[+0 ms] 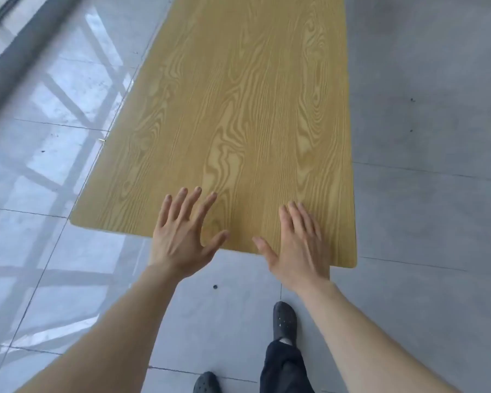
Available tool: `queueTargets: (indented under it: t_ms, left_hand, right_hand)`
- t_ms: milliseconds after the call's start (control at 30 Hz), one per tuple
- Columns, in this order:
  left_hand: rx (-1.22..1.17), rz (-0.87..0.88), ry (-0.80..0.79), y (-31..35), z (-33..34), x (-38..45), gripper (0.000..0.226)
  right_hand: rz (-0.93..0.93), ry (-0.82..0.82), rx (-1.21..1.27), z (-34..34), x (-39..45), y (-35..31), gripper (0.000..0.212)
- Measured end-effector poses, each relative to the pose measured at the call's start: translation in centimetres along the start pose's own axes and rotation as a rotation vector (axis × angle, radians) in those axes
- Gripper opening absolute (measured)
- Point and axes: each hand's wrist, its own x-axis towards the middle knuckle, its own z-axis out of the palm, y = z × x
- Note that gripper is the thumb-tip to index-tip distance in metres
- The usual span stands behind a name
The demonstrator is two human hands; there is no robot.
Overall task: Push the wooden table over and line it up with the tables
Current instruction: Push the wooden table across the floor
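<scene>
A long wooden table (238,109) with a yellow grain-patterned top stretches away from me, its near short edge just in front of my body. My left hand (182,236) is spread open over the near edge, left of centre, fingers apart. My right hand (295,245) lies flat and open over the same edge, close to the near right corner. Whether the palms touch the top I cannot tell. Neither hand holds anything. No other tables are in view.
Grey tiled floor (425,137) surrounds the table, glossy with window reflections on the left. A dark window frame (0,12) runs along the far left. My feet in dark perforated shoes (285,321) stand just behind the near edge.
</scene>
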Motion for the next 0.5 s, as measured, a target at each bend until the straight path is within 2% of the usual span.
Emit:
queueTargets:
  t_ms: [133, 267, 500]
  left_hand:
    - [0.038, 0.078, 0.026, -2.2, 0.9, 1.3, 0.081]
    - [0.028, 0.121, 0.063, -3.7, 2.3, 2.4, 0.079]
    - [0.013, 0.108, 0.123, -4.3, 3.5, 3.1, 0.076]
  right_hand:
    - [0.056, 0.132, -0.027, 1.3, 1.2, -0.9, 0.094]
    - [0.059, 0.196, -0.043, 3.3, 2.3, -1.3, 0.091]
    - [0.1, 0.275, -0.052, 4.9, 3.1, -1.8, 0.087]
